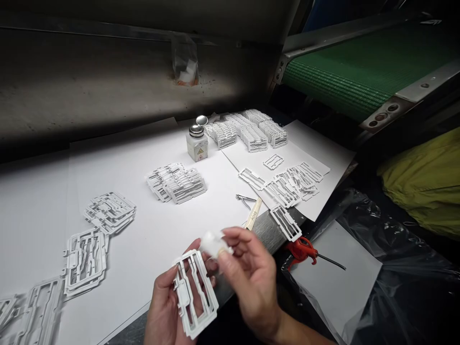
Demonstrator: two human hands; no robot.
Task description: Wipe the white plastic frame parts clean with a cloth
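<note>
White plastic frame (194,292) sits gripped in the left hand (167,306) low over the worktop (151,235) edge, long axis pointing away, while the right hand (251,282), its fingers (230,251) pinching a white wipe (212,243), hovers just above the frame's far end.

Dispenser bottle (197,142) behind frame stacks (177,182), conveyor belt (362,72) to the right.

White plastic frame (195,292), ribbed green conveyor belt (362,72), red-handled tool (301,250), yellow cloth (424,182)
</note>
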